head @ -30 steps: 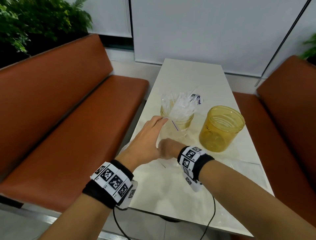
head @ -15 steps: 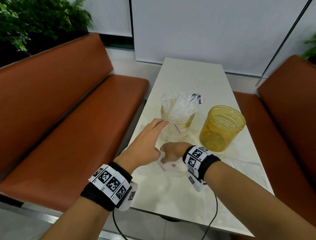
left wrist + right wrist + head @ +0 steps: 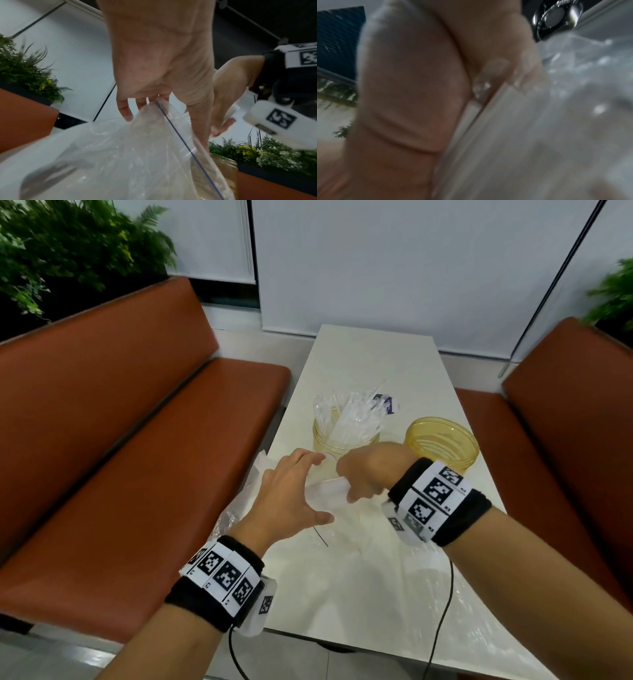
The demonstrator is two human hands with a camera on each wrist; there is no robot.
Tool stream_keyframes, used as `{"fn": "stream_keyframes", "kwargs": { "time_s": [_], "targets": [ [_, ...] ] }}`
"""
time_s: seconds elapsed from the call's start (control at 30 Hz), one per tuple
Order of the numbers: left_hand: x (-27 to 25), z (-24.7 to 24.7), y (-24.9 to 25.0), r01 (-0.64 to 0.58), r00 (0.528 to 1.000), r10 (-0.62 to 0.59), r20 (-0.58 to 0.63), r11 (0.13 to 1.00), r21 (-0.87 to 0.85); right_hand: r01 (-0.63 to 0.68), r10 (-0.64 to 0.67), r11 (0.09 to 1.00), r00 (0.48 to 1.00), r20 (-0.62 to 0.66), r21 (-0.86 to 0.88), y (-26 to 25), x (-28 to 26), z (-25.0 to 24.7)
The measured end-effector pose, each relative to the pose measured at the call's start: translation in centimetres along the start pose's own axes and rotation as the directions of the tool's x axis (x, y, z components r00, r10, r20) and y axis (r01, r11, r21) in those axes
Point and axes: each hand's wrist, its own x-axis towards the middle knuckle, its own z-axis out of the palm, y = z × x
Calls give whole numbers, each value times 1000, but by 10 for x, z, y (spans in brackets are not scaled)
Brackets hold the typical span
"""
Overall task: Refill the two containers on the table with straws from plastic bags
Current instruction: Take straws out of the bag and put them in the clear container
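Two amber containers stand mid-table: the left container (image 3: 342,441) is packed with wrapped straws (image 3: 352,416), while the right container (image 3: 442,443) holds none. In front of them a clear zip bag (image 3: 236,515) lies crumpled on the table (image 3: 370,361). My right hand (image 3: 359,484) grips a bundle of white wrapped straws (image 3: 325,489) just above the bag. My left hand (image 3: 308,484) is spread over the bag with its fingers apart. In the left wrist view its fingertips (image 3: 126,116) touch the bag's mouth (image 3: 128,155). The right wrist view is blurred, showing only my palm (image 3: 419,94) against plastic.
Orange benches run along the left side (image 3: 137,440) and the right side (image 3: 565,457) of the narrow table. Plants (image 3: 68,258) stand behind the left bench. More clear plastic (image 3: 455,594) covers the near right of the table. A black cable (image 3: 442,611) hangs from my right wrist.
My right hand has risen from the bag and moved right, bringing up a bundle of straws. My left hand has drawn back from the left container and spread over the bag.
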Motion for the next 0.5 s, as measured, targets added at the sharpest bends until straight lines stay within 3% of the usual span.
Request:
{"fn": "stream_keyframes", "kwargs": {
  "time_s": [0.2,0.4,0.5],
  "targets": [
    [5,0,2,40,995,-33,-98,996,75,-39,40,999,998,-40,27,35,-30,-31],
    [18,18,12,50,945,-19,-326,995,87,-55,49,992,998,-48,-116,11,-39,-56],
    [22,23,10,61,923,-63,-379,998,-16,-67,36,985,980,-194,-158,4,-53,-69]
  ]
}}
